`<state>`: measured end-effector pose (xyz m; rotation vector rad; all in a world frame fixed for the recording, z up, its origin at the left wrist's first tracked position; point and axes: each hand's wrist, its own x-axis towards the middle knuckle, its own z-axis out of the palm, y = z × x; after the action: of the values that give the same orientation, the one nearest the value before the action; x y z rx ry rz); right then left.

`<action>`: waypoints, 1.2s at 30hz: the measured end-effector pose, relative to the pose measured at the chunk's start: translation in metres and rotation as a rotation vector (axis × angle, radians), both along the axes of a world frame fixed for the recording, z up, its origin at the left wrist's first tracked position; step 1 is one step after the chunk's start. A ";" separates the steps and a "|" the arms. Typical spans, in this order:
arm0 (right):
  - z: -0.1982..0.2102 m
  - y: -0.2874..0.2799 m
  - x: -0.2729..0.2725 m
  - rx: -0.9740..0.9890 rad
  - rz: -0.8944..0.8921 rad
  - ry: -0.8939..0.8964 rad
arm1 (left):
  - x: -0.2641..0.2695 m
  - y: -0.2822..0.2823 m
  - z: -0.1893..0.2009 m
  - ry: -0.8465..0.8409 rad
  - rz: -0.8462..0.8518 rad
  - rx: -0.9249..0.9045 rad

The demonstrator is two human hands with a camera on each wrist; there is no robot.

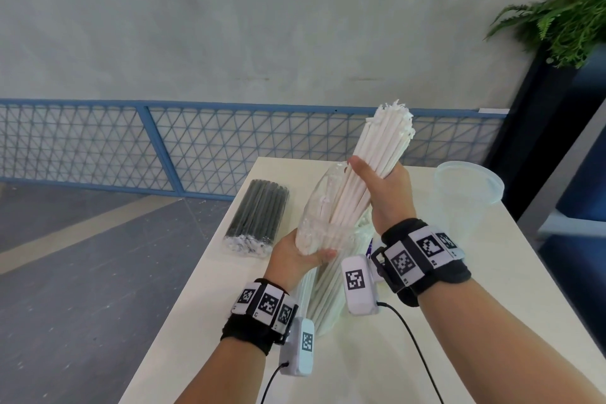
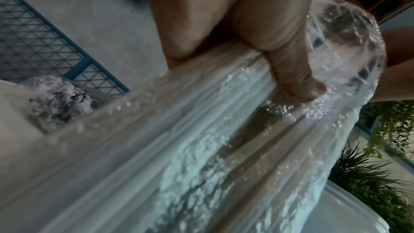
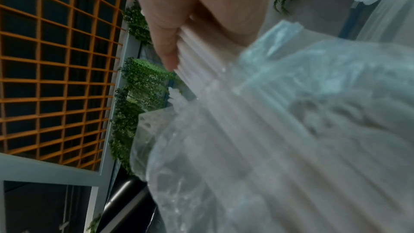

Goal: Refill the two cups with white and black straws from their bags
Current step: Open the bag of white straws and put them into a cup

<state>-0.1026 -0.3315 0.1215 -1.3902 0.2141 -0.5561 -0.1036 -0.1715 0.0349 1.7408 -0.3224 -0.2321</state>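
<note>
At far left, a sealed bag of black straws (image 1: 257, 218) lies flat on the pale table (image 1: 203, 311). The left hand (image 1: 296, 254) cups the clear bag (image 1: 319, 207) from below, fingers curled round it. The right hand (image 1: 382, 188) grasps the white straws (image 1: 377, 147), a tilted bundle half out of the bag. Right of it stands an empty clear cup (image 1: 467, 197). Behind runs a blue mesh fence (image 1: 144, 146).

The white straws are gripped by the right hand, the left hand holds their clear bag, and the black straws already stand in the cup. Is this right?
One detail is wrong. In the head view the black straws lie on the table, bagged; the cup is empty.
</note>
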 end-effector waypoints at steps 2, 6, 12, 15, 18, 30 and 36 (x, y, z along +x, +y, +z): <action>-0.001 0.001 -0.002 -0.002 0.055 0.038 | -0.001 -0.001 0.000 -0.010 0.012 -0.003; -0.014 0.007 -0.005 -0.077 0.204 0.182 | -0.001 -0.004 0.000 -0.018 0.035 -0.011; -0.010 0.007 -0.001 0.047 0.032 0.115 | 0.003 -0.003 -0.003 -0.012 0.035 -0.002; 0.006 -0.001 0.000 0.100 -0.049 0.055 | 0.006 -0.001 -0.007 0.003 0.061 -0.041; 0.021 -0.014 0.000 0.184 -0.101 0.010 | 0.007 0.001 -0.008 0.016 0.100 -0.080; 0.015 -0.021 0.004 0.139 -0.014 0.077 | 0.004 -0.012 0.006 -0.065 0.091 -0.098; 0.002 -0.009 0.005 0.016 0.067 0.094 | 0.004 -0.022 0.018 -0.064 0.094 -0.190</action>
<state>-0.0975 -0.3403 0.1238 -1.4041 0.2463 -0.4328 -0.1000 -0.1930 0.0532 1.5727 -0.2984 -0.0750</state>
